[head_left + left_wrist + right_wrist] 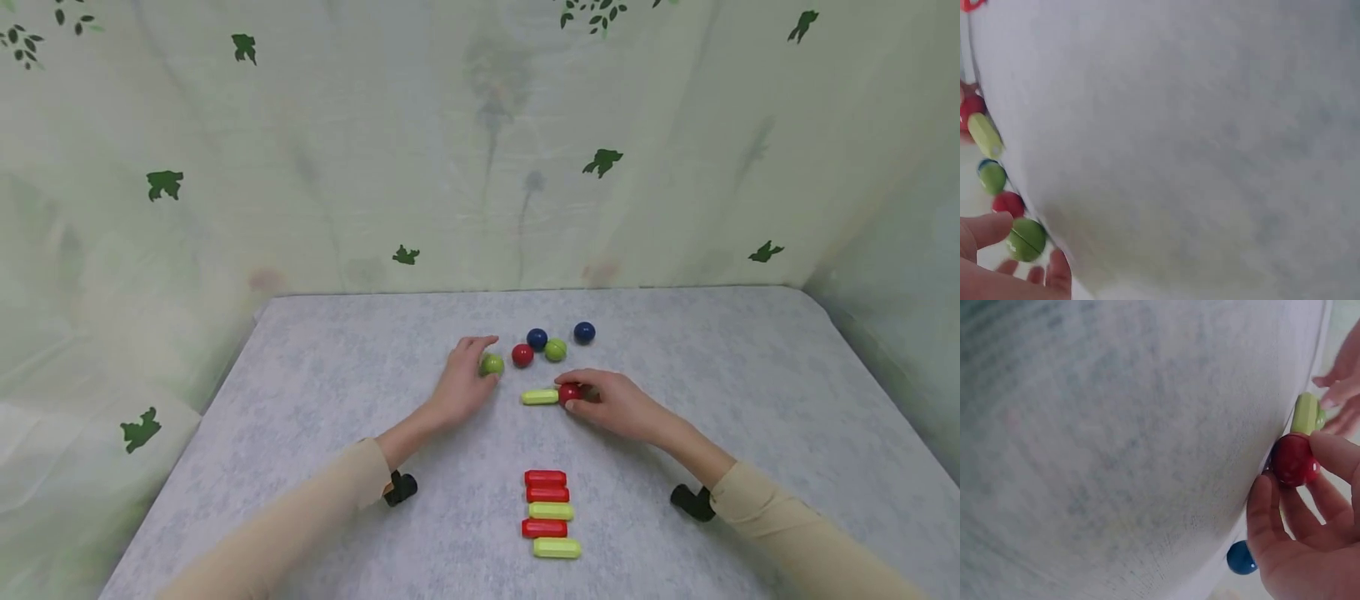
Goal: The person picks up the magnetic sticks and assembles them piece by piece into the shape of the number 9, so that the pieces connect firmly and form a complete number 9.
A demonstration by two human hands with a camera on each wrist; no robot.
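Observation:
My right hand [618,404] pinches a red ball [569,394] between thumb and fingers. That ball sits against the right end of a yellow-green faceted stick [540,397] lying crosswise on the table. To the left, my left hand [460,385] is spread around a green ball [492,365], thumb on the near side and fingers beyond it. In the left wrist view a gap shows between this green ball [1026,240] and the fingers. Another red ball [522,356] lies just right of it.
Beyond the hands are a second green ball [556,350] and two dark blue balls, one beside it [537,339] and one farther right [584,332]. Nearer me, several red and yellow-green sticks [547,529] form a column. A pale patterned curtain [480,167] stands behind the table [337,333].

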